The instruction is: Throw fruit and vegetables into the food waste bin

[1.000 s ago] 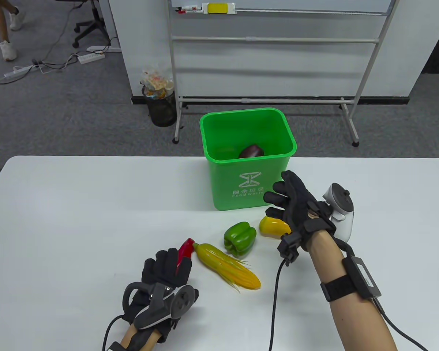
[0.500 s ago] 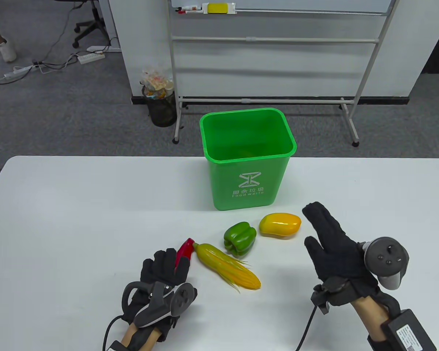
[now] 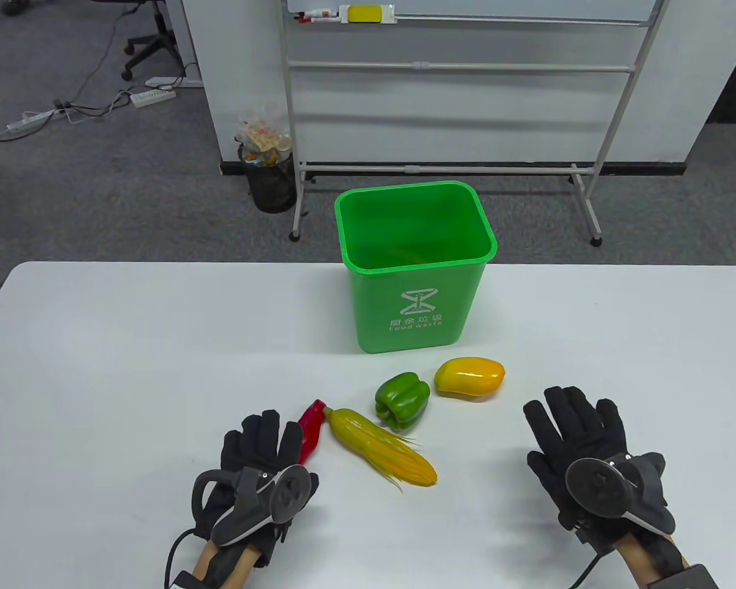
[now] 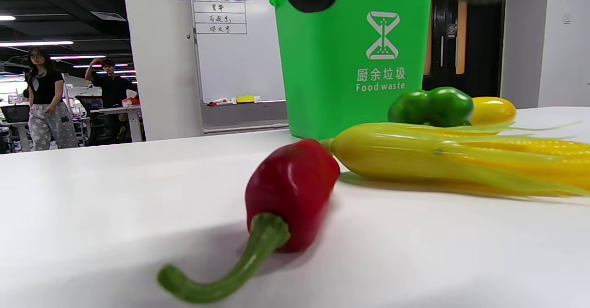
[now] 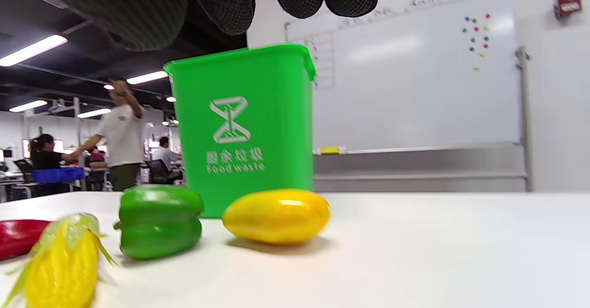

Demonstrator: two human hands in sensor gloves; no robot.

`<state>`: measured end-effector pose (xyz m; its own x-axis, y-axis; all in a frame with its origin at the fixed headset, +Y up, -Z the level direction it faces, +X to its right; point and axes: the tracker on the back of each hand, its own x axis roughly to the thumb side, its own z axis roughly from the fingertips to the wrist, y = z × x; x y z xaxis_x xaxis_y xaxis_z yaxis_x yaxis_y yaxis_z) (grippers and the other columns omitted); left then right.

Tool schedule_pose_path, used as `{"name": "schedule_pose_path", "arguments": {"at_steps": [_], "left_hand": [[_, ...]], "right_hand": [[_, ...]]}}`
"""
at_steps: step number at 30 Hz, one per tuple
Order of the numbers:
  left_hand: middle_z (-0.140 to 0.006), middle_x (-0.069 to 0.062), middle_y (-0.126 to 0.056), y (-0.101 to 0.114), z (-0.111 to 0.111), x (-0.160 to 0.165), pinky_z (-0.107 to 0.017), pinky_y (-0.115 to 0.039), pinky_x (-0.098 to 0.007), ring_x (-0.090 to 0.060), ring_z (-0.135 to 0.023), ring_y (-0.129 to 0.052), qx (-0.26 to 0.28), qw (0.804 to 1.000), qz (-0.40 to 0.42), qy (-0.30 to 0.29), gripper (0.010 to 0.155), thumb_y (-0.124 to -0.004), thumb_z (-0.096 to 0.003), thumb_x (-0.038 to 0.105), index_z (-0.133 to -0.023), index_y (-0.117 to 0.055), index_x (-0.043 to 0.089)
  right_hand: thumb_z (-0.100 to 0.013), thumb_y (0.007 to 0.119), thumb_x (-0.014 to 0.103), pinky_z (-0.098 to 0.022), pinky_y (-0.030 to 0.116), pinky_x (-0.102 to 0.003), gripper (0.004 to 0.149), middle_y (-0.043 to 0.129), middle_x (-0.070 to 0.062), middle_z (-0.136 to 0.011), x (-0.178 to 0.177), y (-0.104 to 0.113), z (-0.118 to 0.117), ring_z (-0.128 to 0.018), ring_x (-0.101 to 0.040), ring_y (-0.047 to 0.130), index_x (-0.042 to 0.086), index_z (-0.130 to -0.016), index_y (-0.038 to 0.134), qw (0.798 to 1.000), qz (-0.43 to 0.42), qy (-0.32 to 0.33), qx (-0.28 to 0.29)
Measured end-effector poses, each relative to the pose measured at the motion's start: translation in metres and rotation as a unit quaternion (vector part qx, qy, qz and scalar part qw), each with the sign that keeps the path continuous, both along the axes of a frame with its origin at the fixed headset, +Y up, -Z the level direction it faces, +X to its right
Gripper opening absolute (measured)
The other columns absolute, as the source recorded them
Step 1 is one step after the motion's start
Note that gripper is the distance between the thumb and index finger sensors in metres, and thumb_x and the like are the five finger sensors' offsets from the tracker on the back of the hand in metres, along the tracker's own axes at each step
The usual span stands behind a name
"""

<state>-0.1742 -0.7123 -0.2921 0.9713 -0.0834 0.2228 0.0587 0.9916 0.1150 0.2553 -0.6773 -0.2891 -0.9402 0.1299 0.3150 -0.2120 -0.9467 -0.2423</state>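
Note:
The green food waste bin [image 3: 380, 307] stands at the table's far middle. Before it lie a yellow mango [image 3: 470, 376], a green bell pepper [image 3: 403, 400], a corn cob [image 3: 380, 446] and a red chili pepper [image 3: 311, 425]. My left hand [image 3: 260, 438] lies open and empty, palm down, just left of the chili. My right hand [image 3: 573, 423] lies open and empty, palm down, on the table to the right of the mango. The left wrist view has the chili [image 4: 290, 192] close in front, with the corn [image 4: 442, 158] beside it. The right wrist view shows the mango [image 5: 276, 216] and green pepper [image 5: 159, 220].
The white table [image 3: 129, 343] stretches wide to both sides of the items. Behind it are a whiteboard stand [image 3: 466, 165] and a black mesh waste basket [image 3: 272, 181] on the floor. People stand far off in the wrist views.
My right hand has pulled back from beside the bin to the near right and now lies flat. A dark item seen in the bin's mouth has dropped from sight. My left hand shifted slightly left.

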Motion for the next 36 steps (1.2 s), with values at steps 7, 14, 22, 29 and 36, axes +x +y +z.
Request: {"name": "schedule_pose_path", "arguments": {"at_steps": [7, 14, 22, 29, 36], "left_hand": [[-0.114, -0.024, -0.037, 0.030, -0.006, -0.035, -0.071, -0.047, -0.070, -0.054, -0.102, -0.048, 0.044, 0.991, 0.119, 0.053, 0.081, -0.064, -0.0405, 0.061, -0.106, -0.048, 0.017], [-0.110, -0.027, -0.048, 0.031, -0.040, -0.017, -0.067, -0.059, -0.065, -0.053, -0.094, -0.064, -0.031, 0.979, 0.183, 0.085, 0.079, -0.079, -0.0411, 0.053, -0.104, -0.054, 0.011], [-0.103, -0.030, -0.053, -0.023, -0.088, 0.036, -0.060, -0.067, -0.059, -0.050, -0.082, -0.073, -0.214, 0.955, 0.053, 0.200, 0.092, -0.090, -0.0368, 0.050, -0.103, -0.047, 0.001], [-0.098, -0.030, -0.060, -0.050, -0.102, 0.034, -0.056, -0.073, -0.056, -0.044, -0.076, -0.080, -0.236, 0.933, -0.018, 0.269, 0.088, -0.091, -0.0379, 0.046, -0.101, -0.050, 0.000], [-0.095, -0.027, -0.067, -0.042, -0.092, 0.003, -0.057, -0.076, -0.059, -0.045, -0.077, -0.085, -0.220, 0.933, 0.006, 0.286, 0.082, -0.093, -0.0375, 0.039, -0.099, -0.055, 0.000]], "right_hand": [[-0.043, 0.073, 0.049, -0.076, 0.032, -0.073, 0.074, 0.037, -0.007, -0.117, 0.011, -0.010, -0.004, -0.112, -0.042, 0.044, 0.026, -0.109, 0.048, 0.999, 0.000, -0.022, -0.034], [-0.043, 0.072, 0.049, -0.076, 0.034, -0.073, 0.073, 0.039, -0.009, -0.116, 0.013, -0.010, -0.003, -0.111, -0.042, 0.046, 0.024, -0.108, 0.049, 0.999, -0.007, -0.023, -0.032], [-0.043, 0.072, 0.049, -0.075, 0.036, -0.073, 0.073, 0.039, -0.010, -0.116, 0.015, -0.017, -0.001, -0.110, -0.043, 0.047, 0.023, -0.108, 0.052, 0.999, -0.003, -0.025, -0.044], [-0.043, 0.072, 0.049, -0.075, 0.036, -0.073, 0.073, 0.039, -0.010, -0.115, 0.016, -0.022, -0.002, -0.110, -0.043, 0.048, 0.023, -0.107, 0.052, 0.998, 0.000, -0.022, -0.055], [-0.043, 0.072, 0.049, -0.074, 0.037, -0.073, 0.073, 0.040, -0.010, -0.115, 0.017, -0.022, -0.002, -0.110, -0.043, 0.048, 0.023, -0.107, 0.053, 0.998, -0.006, -0.021, -0.060]]}}
